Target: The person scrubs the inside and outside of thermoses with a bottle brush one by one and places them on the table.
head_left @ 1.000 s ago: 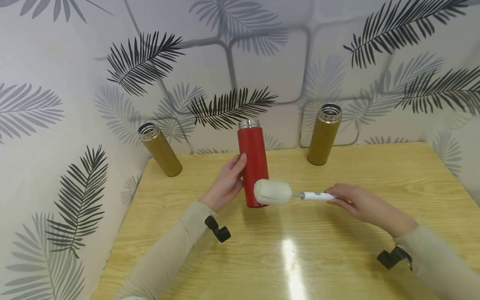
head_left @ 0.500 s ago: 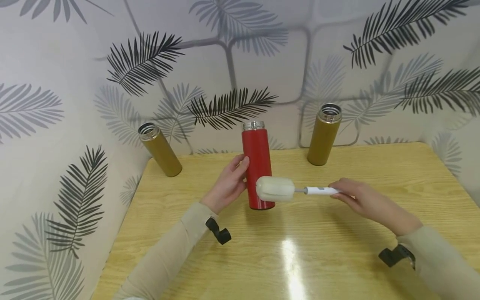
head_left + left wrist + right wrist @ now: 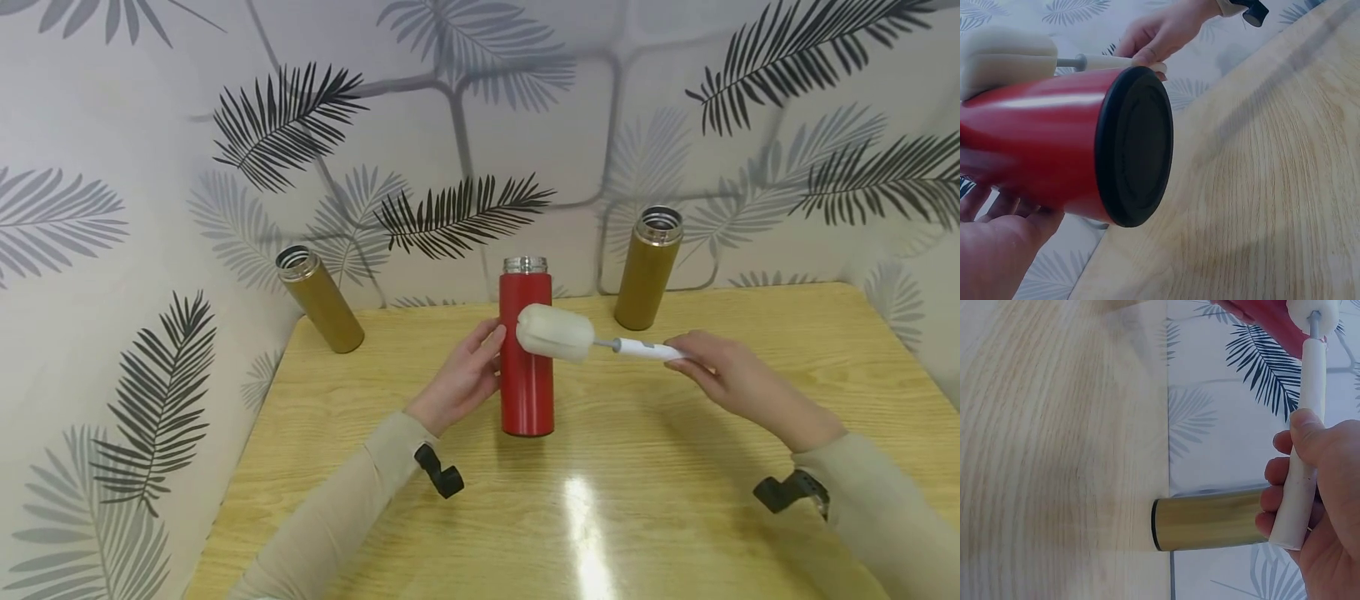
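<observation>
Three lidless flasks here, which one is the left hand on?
The red metal flask at centre; the left hand holds its side. Both gold flasks stand untouched by the wall.

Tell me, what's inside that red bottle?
Its inside is not visible. The red bottle shows only an open metal rim, and the sponge brush is outside, in front of its upper body.

The red flask [image 3: 527, 350] stands upright at the centre of the table [image 3: 675, 500], and the brush [image 3: 556, 332] crosses in front of its upper part, barring the way from the right. Two gold flasks [image 3: 320, 298] [image 3: 648, 268] stand at the back edge against the wall. The lower half of the frame is bare table, with open gaps between the flasks.
</observation>
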Motion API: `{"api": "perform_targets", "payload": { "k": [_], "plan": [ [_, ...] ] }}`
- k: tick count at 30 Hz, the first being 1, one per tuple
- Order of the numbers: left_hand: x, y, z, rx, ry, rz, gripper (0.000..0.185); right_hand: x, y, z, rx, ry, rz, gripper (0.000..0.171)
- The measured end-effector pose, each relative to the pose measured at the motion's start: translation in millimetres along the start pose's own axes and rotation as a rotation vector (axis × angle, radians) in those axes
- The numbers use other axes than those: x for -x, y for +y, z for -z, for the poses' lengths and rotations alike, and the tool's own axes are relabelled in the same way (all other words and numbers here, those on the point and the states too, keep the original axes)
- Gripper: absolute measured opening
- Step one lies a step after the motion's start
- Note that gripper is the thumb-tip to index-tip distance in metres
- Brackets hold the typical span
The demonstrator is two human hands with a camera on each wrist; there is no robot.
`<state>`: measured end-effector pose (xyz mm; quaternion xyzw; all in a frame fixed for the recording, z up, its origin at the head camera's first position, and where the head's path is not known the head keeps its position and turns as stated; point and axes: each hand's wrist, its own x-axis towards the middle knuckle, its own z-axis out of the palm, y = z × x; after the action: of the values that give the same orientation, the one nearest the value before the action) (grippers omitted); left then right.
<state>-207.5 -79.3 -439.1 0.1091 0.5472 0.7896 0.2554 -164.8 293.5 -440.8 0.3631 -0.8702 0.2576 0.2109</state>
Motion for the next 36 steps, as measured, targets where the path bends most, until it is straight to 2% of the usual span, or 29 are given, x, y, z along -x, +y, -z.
{"api": "perform_targets", "payload": {
  "k": [2, 5, 12, 17, 24, 28, 36],
  "plan": [
    [0.6, 0.2, -0.2, 0.000, -0.016, 0.011, 0.046, -1, -1, 2, 0.016, -0.009, -0.021, 0.025],
    [1.3, 0.5, -1.1, -0.011, -0.029, 0.035, 0.056, -3, -3, 6, 0.040, -0.019, -0.047, 0.029],
    [0.0, -1.7, -2.9, -0.103, -0.008, 0.069, 0.068, -9, -5, 12, 0.069, -0.007, -0.069, 0.027],
    [-0.9, -3.4, -3.5, -0.132, 0.002, 0.064, 0.060, -11, -6, 13, 0.068, 0.011, -0.084, 0.026],
    [-1.6, -4.6, -2.4, -0.122, -0.039, 0.031, 0.048, -12, -4, 8, 0.008, 0.016, -0.061, 0.027],
    [-2.3, -4.6, -1.4, -0.108, -0.023, 0.027, 0.046, -9, -5, 4, -0.033, -0.026, -0.066, 0.030],
    [-4.0, -1.6, 0.8, -0.081, 0.010, 0.028, 0.048, 2, -8, -7, -0.043, -0.130, -0.081, 0.027]
  ]
}}
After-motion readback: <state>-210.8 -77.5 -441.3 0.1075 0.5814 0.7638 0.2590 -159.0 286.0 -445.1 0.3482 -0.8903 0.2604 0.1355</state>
